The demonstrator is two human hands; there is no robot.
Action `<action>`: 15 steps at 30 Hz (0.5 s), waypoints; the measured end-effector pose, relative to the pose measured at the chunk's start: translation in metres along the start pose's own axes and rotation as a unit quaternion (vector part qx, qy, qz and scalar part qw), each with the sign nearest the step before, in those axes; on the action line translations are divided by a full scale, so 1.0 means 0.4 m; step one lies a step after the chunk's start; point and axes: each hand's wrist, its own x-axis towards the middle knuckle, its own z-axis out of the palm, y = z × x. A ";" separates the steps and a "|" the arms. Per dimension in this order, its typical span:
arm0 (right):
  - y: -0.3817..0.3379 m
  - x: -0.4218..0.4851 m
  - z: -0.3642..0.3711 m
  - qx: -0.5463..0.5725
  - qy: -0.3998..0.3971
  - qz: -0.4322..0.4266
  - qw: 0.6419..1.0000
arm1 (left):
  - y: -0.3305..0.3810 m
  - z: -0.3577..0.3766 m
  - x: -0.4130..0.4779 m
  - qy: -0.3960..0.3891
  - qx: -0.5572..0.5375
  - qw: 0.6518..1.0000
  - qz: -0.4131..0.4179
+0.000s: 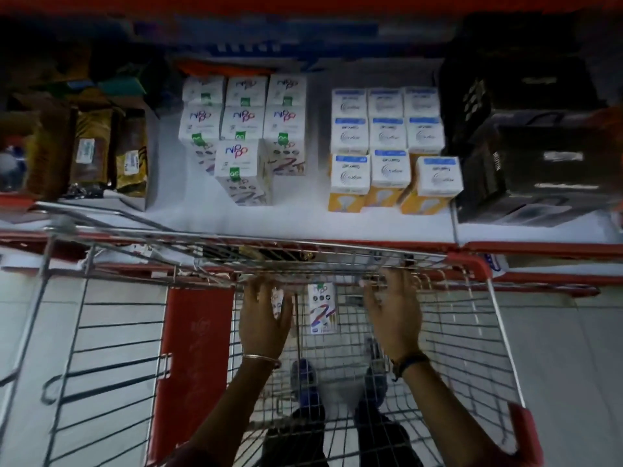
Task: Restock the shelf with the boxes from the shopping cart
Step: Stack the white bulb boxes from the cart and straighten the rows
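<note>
Shelf [296, 217], white deck with red front edge, contents left to right:

- Brown and gold packets [91, 153], upright, far left, dim.
- White boxes with coloured lettering [242, 129], a block of seven; the front one stands alone, forward of the rest.
- White boxes with blue tops and yellow sides [387, 146], three rows of three; the front right one sits slightly apart and turned.
- Black crates or cases [526, 146], far right; detail lost in shadow.

Shopping cart [472, 264], wire basket with red trim, drawn up against the shelf edge:

- Left hand [264, 321], reaching down inside, fingers [286, 306] curled round a small white box [277, 303], mostly hidden; whether the grip is closed cannot be told.
- Loose box [322, 308], same lettering as the left block, lying flat on the cart floor between the hands.
- Right hand [392, 315], fingers spread open, holding nothing, just right of the loose box.

Risks, judged:

- A half-taken box may slip through the wire on lifting.
- The front shelf boxes stand singly and tall; a new box set down against them could topple one toward the edge.
- Similar white packaging: stock could land in the wrong block.
</note>
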 end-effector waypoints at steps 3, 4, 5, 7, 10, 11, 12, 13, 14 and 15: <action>0.029 -0.023 0.133 -0.027 -0.103 0.047 0.993 | -0.105 0.068 -0.004 -0.069 -0.025 0.994 -0.075; 0.037 -0.024 0.181 -0.040 -0.138 0.067 0.987 | -0.136 0.095 -0.003 -0.091 -0.037 0.989 -0.110; 0.043 -0.025 0.226 -0.048 -0.173 0.090 0.980 | -0.165 0.121 -0.001 -0.108 -0.046 0.982 -0.147; 0.068 -0.025 0.319 -0.053 -0.227 0.144 0.962 | -0.209 0.166 0.007 -0.130 -0.053 0.966 -0.216; 0.095 -0.020 0.423 -0.067 -0.275 0.199 0.938 | -0.265 0.225 0.027 -0.156 -0.055 0.949 -0.270; 0.090 -0.018 0.442 -0.067 -0.281 0.213 0.933 | -0.283 0.245 0.036 -0.163 -0.050 0.944 -0.283; 0.090 -0.017 0.463 -0.067 -0.279 0.221 0.932 | -0.295 0.262 0.044 -0.171 -0.038 0.940 -0.292; 0.082 -0.015 0.476 -0.070 -0.271 0.227 0.933 | -0.306 0.277 0.052 -0.174 -0.025 0.940 -0.291; 0.079 -0.013 0.487 -0.074 -0.255 0.227 0.937 | -0.311 0.285 0.057 -0.178 -0.013 0.941 -0.287; 0.072 -0.011 0.489 -0.073 -0.242 0.227 0.941 | -0.314 0.291 0.060 -0.178 -0.004 0.943 -0.280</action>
